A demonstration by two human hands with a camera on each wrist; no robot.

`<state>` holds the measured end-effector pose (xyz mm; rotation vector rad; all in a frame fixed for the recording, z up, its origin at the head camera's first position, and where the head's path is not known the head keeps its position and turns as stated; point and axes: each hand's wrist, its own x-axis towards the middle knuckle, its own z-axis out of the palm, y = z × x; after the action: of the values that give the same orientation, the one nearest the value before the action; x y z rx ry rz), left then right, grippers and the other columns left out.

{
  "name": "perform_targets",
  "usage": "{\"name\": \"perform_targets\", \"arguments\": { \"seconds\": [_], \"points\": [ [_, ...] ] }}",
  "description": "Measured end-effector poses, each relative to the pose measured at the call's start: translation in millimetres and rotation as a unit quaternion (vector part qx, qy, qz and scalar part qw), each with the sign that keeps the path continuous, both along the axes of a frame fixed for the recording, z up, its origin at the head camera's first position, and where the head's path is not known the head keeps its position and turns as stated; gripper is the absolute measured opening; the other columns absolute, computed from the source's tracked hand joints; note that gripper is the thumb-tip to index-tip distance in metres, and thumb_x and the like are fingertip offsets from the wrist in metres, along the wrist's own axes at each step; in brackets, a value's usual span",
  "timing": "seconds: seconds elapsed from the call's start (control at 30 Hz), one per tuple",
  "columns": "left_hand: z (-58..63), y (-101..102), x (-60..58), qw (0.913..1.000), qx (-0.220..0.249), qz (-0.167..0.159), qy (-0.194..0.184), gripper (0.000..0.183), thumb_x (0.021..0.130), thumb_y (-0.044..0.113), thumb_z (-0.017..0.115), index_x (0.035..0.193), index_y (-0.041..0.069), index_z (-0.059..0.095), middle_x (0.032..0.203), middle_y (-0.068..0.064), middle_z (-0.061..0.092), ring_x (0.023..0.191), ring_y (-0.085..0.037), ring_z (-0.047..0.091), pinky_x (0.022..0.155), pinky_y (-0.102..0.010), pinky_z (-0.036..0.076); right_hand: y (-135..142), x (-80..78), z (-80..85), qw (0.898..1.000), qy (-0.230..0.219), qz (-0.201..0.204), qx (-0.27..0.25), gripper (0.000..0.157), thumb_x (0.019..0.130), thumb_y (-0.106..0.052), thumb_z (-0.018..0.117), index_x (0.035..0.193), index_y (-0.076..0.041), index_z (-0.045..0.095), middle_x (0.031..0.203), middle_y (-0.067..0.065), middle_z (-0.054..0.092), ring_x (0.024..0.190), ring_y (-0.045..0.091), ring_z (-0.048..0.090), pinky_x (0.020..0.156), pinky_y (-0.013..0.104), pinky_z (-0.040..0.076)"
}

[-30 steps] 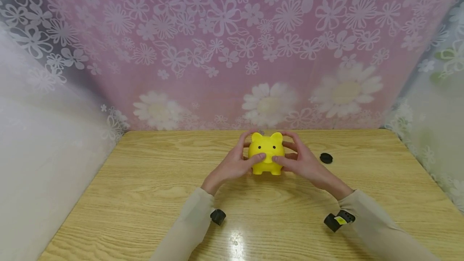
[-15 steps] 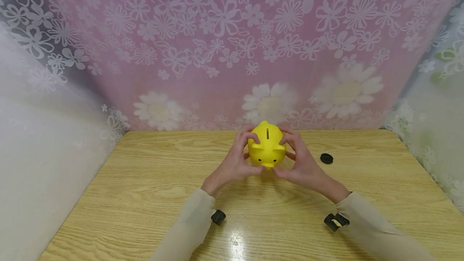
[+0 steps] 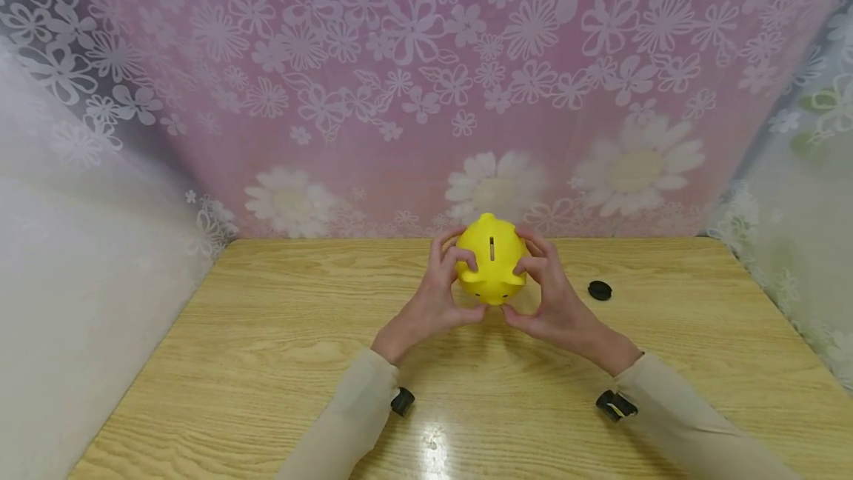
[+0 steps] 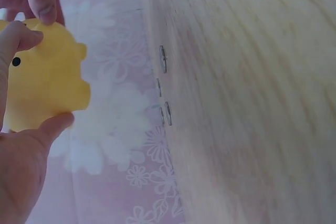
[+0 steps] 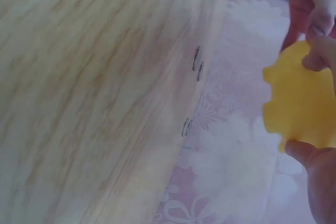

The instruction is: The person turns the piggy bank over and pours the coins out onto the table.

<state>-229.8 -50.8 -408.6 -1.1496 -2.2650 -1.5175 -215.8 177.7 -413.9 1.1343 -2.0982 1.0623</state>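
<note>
A yellow piggy bank (image 3: 492, 269) is held by both hands above the wooden table. Its snout tips down toward the near side, so the coin slot (image 3: 492, 248) on its back faces the head camera. My left hand (image 3: 435, 289) grips one side, thumb by the snout and index finger bent near the ear. The right hand (image 3: 558, 298) grips the opposite side in the same way. Several coins lie on the table; the left wrist view shows one coin (image 4: 163, 59), and the right wrist view shows another coin (image 5: 197, 59). From the head view the bank hides them.
A small black oval cap (image 3: 600, 290) lies on the table (image 3: 300, 332) to the right of the right hand. Behind the table's far edge hangs a pink flowered curtain (image 3: 393, 169). Dark devices, such as the black one (image 3: 403, 401) on the left, sit at both sleeves.
The piggy bank has tipped forward, its face turning down and the slot coming into view. It has risen slightly. Both hands have kept hold of it; the black cap has not moved.
</note>
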Motion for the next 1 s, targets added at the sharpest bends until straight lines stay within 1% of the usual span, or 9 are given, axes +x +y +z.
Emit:
{"name": "perform_targets", "arguments": {
  "seconds": [0.07,0.13,0.2,0.3,0.4,0.57,0.67,0.83,1.0],
  "points": [
    [0.8,0.3,0.4,0.9991,-0.011,0.01,0.041,0.059,0.074,-0.004,0.083,0.113,0.013,0.041,0.161,-0.02,0.012,0.151,-0.035,0.029,0.106,-0.05,0.052,0.3,-0.7,0.7,0.999,0.031,0.002,0.003,0.065,0.062,0.014,0.085,0.112,0.004,0.045,0.153,0.036,0.025,0.147,0.051,0.031,0.122,0.024,0.031],
    [1.4,0.5,0.8,0.9968,-0.02,0.021,0.075,0.059,0.074,-0.002,0.084,0.111,0.014,0.041,0.16,-0.022,0.013,0.151,-0.035,0.03,0.107,-0.049,0.052,0.2,-1.3,1.8,0.998,0.062,0.001,0.007,0.063,0.062,0.013,0.084,0.111,0.005,0.046,0.152,0.038,0.026,0.148,0.048,0.031,0.124,0.023,0.028],
    [1.5,0.7,1.1,0.9937,-0.031,0.034,0.102,0.059,0.074,0.0,0.086,0.11,0.014,0.04,0.159,-0.023,0.014,0.15,-0.036,0.033,0.109,-0.048,0.051,0.3,-1.6,2.5,0.997,0.081,0.0,0.014,0.063,0.062,0.013,0.084,0.111,0.005,0.046,0.152,0.039,0.027,0.148,0.048,0.033,0.122,0.022,0.03],
    [0.8,1.0,0.9,0.9908,-0.04,0.044,0.122,0.059,0.075,0.002,0.087,0.108,0.014,0.04,0.158,-0.023,0.014,0.148,-0.038,0.034,0.109,-0.048,0.05,0.3,-1.6,2.4,0.994,0.103,-0.008,0.027,0.064,0.061,0.013,0.086,0.112,0.005,0.047,0.15,0.04,0.028,0.143,0.05,0.036,0.121,0.023,0.031],
    [-0.2,1.4,0.7,0.9893,-0.044,0.05,0.13,0.058,0.076,0.004,0.087,0.108,0.014,0.039,0.157,-0.023,0.015,0.148,-0.039,0.035,0.11,-0.048,0.05,0.4,-1.4,1.1,0.993,0.112,-0.014,0.033,0.067,0.06,0.014,0.087,0.113,0.005,0.047,0.149,0.04,0.029,0.141,0.052,0.037,0.121,0.022,0.031],
    [-1.1,1.0,1.3,0.9901,-0.044,0.049,0.124,0.058,0.076,0.004,0.087,0.108,0.013,0.04,0.157,-0.024,0.015,0.147,-0.039,0.036,0.11,-0.048,0.05,0.4,-1.7,-0.9,0.994,0.105,-0.017,0.034,0.066,0.06,0.013,0.087,0.111,0.005,0.046,0.146,0.043,0.03,0.141,0.052,0.038,0.121,0.02,0.031],
    [-0.9,0.0,2.0,0.9915,-0.045,0.047,0.113,0.058,0.076,0.004,0.087,0.109,0.013,0.04,0.158,-0.024,0.015,0.148,-0.038,0.035,0.11,-0.047,0.05,0.9,-1.7,-1.0,0.995,0.089,-0.02,0.037,0.065,0.062,0.01,0.087,0.111,0.004,0.046,0.146,0.043,0.03,0.143,0.049,0.037,0.121,0.019,0.03],
    [0.2,-1.7,2.4,0.9939,-0.053,0.041,0.087,0.06,0.075,0.003,0.087,0.111,0.013,0.04,0.16,-0.022,0.015,0.149,-0.039,0.034,0.108,-0.046,0.052,3.0,0.1,0.2,0.997,0.054,-0.032,0.047,0.064,0.065,0.004,0.087,0.113,0.003,0.045,0.149,0.039,0.029,0.144,0.047,0.036,0.121,0.017,0.028],
    [1.3,-3.5,0.8,0.9974,-0.049,0.023,0.048,0.061,0.076,0.001,0.086,0.115,0.012,0.041,0.161,-0.02,0.016,0.148,-0.037,0.035,0.103,-0.046,0.055,5.4,0.5,1.4,0.998,0.029,-0.03,0.046,0.065,0.065,0.001,0.087,0.115,0.004,0.045,0.152,0.038,0.029,0.146,0.046,0.035,0.12,0.015,0.029]
  ]
}}
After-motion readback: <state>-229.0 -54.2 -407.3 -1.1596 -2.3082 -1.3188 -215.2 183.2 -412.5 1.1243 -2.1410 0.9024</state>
